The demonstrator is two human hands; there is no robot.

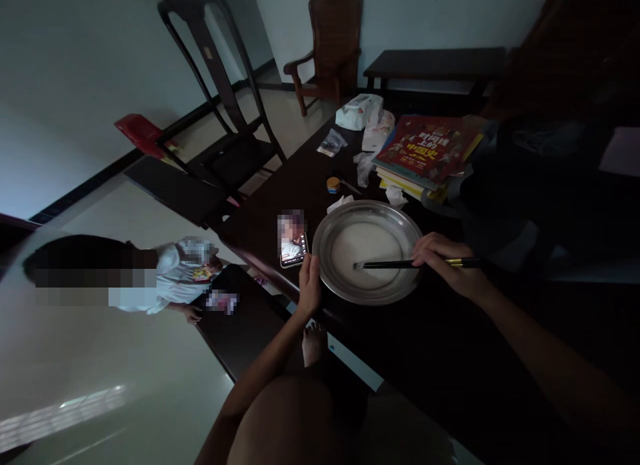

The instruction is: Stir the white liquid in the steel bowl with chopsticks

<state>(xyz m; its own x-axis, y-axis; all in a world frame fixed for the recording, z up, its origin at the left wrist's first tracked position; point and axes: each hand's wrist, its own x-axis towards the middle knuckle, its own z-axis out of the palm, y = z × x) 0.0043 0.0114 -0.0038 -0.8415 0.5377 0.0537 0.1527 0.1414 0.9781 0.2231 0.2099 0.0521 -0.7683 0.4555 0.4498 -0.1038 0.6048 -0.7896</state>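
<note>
A round, shallow metal basin [327, 268] sits on the dark table, with whitish, cloudy liquid [367, 241] inside. My left hand [309, 288] grips its left rim, fingers pressed together at the edge. From the right, my right hand [445, 261] closes around black chopsticks [385, 265] with a gold band near the thick end. They lie level across the basin, their pale tips over the liquid near its middle; whether they touch it I cannot tell. Just left of the basin lies a lit phone [293, 241], close to my left fingertips.
Behind the basin are a small gold-lidded jar [333, 185], crumpled tissue [396, 196], a stack of books [425, 151] and a tissue pack [359, 111]. A person [170, 278] in a light shirt is beside a dark bench [245, 325] at left. A tall chair [240, 145] stands beyond.
</note>
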